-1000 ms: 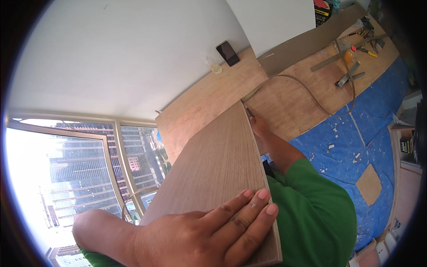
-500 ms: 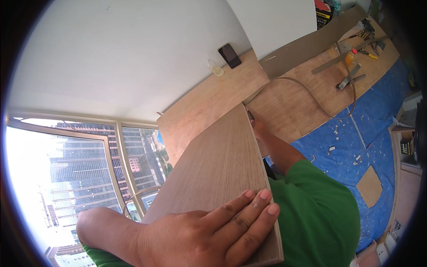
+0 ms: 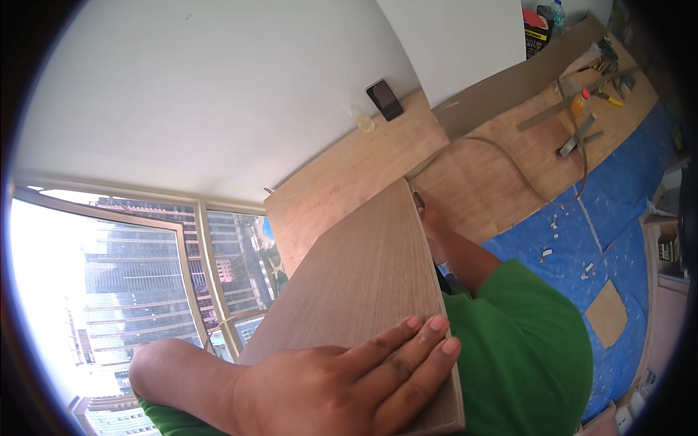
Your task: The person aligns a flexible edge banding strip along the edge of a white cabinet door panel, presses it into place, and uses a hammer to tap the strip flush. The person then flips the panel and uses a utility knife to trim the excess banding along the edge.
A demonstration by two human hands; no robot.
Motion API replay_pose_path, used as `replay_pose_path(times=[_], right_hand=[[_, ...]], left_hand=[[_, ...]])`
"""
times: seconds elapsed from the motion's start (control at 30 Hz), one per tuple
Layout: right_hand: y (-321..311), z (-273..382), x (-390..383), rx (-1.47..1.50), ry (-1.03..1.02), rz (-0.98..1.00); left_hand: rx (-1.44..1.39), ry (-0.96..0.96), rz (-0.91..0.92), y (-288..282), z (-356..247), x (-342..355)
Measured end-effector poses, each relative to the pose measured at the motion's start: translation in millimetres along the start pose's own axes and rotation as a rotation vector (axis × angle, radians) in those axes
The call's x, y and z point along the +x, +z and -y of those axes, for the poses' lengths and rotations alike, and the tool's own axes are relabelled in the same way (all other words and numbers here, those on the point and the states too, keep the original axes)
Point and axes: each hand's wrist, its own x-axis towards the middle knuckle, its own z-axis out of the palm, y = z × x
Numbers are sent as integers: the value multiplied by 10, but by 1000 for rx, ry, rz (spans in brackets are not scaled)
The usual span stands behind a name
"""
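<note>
A long wood-grain board point(image 3: 356, 276) with an angled far left corner slants from below my view up to a plywood surface. My left hand point(image 3: 342, 381) lies flat across its near part, fingers stretched side by side with the tips close to the right edge; its thumb is hidden. At the far end, my right hand point(image 3: 434, 224) is beside the board's right edge, partly hidden behind it. The fingers look closed around a small dark object point(image 3: 418, 200), too little of which shows to name.
On the plywood top point(image 3: 349, 171) are a phone point(image 3: 384, 99) and a small clear container point(image 3: 365, 123). A thin edging strip point(image 3: 512, 163) loops across the plywood at right, near an orange bottle point(image 3: 579, 104) and hand tools point(image 3: 611, 98). Blue sheeting point(image 3: 531, 236) holds scraps. A window point(image 3: 138, 276) stands left.
The whole view has shifted slightly, so the surroundings appear a little lower and further right. Both hands keep nearly the same places on and beside the board.
</note>
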Motion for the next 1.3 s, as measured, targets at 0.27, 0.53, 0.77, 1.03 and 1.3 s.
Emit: replay_pose_path(times=[0.27, 0.53, 0.77, 1.03, 1.3], right_hand=[[-11, -22, -137, 36, 18, 15], [51, -189, -255, 22, 5, -24], [-179, 26, -437, 18, 34, 13], [-195, 63, -304, 111, -39, -125], [-142, 28, -31, 28, -76, -127]], left_hand=[[26, 13, 83, -5, 10, -34], [9, 5, 34, 32, -14, -24], [82, 64, -38, 143, 28, -75], [40, 24, 0, 117, -33, -31], [69, 28, 48, 149, -41, -76]])
